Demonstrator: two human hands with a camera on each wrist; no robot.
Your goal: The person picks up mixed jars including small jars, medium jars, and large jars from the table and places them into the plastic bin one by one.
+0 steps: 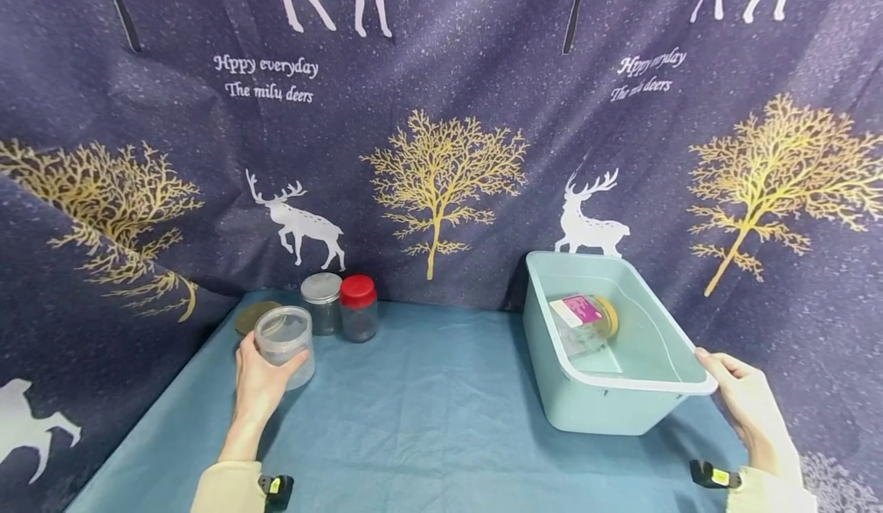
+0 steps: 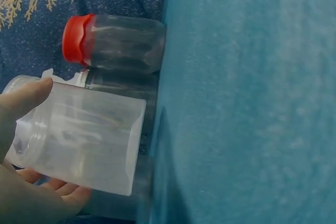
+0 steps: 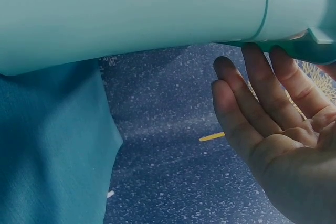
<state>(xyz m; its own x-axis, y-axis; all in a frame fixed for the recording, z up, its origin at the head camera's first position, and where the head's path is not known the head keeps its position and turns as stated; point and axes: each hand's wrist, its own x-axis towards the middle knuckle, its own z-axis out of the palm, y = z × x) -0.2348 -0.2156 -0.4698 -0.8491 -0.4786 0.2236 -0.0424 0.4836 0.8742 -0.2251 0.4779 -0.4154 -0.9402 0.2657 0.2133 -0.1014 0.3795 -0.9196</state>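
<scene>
My left hand [image 1: 259,384] grips a clear plastic jar [image 1: 298,366] with a translucent lid, thumb on one side and fingers on the other. In the left wrist view the jar tilts, its base a little off the cloth. Just behind it stand a clear jar with a silver lid [image 1: 321,289] and one with a red lid [image 1: 358,292]. On the right, my right hand [image 1: 750,399] holds the near right corner of a pale green plastic bin [image 1: 586,409], thumb on the rim and fingers beneath. Inside the bin lies a clear jar with a yellow lid [image 1: 607,316] and a pink-and-white label.
A round dull-gold lid [image 1: 254,316], perhaps on another jar, shows behind the held jar at the table's left edge. Blue cloth [image 1: 428,421] covers the table. A dark patterned curtain [image 1: 469,191] hangs behind and along both sides.
</scene>
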